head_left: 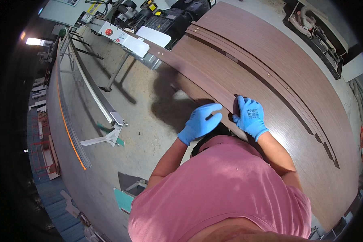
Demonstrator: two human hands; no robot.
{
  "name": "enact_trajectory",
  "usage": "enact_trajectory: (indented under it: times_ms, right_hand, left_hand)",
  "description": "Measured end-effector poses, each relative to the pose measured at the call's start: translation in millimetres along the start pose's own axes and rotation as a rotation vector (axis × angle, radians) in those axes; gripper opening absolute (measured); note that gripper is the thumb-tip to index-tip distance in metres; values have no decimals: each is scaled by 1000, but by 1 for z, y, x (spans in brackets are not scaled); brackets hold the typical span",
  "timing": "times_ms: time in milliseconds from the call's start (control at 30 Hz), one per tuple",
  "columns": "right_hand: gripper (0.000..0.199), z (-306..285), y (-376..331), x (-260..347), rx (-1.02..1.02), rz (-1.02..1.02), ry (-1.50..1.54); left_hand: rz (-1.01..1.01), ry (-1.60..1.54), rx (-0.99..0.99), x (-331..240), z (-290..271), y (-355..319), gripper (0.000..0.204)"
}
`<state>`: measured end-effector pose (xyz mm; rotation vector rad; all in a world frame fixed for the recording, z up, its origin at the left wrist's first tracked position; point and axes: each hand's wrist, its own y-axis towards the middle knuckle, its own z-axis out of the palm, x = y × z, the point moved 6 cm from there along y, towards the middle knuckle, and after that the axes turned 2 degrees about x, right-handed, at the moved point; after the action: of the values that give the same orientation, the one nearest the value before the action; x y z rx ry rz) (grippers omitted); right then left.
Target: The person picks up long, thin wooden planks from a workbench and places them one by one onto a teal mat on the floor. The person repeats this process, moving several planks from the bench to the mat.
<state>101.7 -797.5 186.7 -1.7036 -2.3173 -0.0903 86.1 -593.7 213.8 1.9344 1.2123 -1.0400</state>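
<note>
Two gloved hands attend one long brown strip (197, 80); it runs slantwise from beside the machine (139, 45), the one with the red button (109, 32), down toward the pink shirt (226, 181); its near end is partly hidden there. Left hand (201, 121): beside the strip's left edge, thumb and fingers parted in a loose curve, a clear gap between them, nothing seen within it; contact with the edge cannot be confirmed. Right hand (250, 117): at the strip's right side, fingers bent, thumb apart from forefinger; the underside is hidden, so I cannot tell whether it has hold of the strip or merely rests there.

Progress, as judged from where I stand: work on the strip appears under way, not closed out; the piece is under the hands rather than set aside, and its far end reaches the machine's edge; two small pale spots show near that end, though whether they are finished holes cannot be told. More advanced, by appearance, are the slats (252, 60) on the board (282, 117); brass-coloured fittings (269, 75) show along them, and a dark gap runs beside them. A wide panel (266, 44) lies beyond; no fittings are seen on its face. How much remains on the strip is not shown; the roller rail (88, 86), left of the hands, bears no workpiece.
</note>
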Motion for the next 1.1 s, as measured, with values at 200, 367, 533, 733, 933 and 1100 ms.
enact_trajectory:
  times_ms: [200, 367, 533, 733, 933, 1100]
  right_hand:
    - [64, -14, -45, -24, 20, 51, 88]
    - [81, -9, -81, -47, 96, 136, 90]
    - [75, -15, -120, -65, 31, 134, 60]
    - [76, -15, -165, -93, 101, 200, 69]
    - [78, -15, -209, -119, 139, 272, 46]
    - [73, -13, -246, -143, 128, 313, -4]
  left_hand:
    - [-338, -217, -227, 45, -13, -2, 38]
    - [-287, -230, -289, 49, -1, -5, 33]
    - [-284, -198, -264, 44, 14, -6, 33]
    - [-320, -152, -233, 31, 29, -6, 32]
    - [-247, -178, -287, 33, 42, -8, 39]
    - [-273, -166, -245, 26, 51, -3, 37]
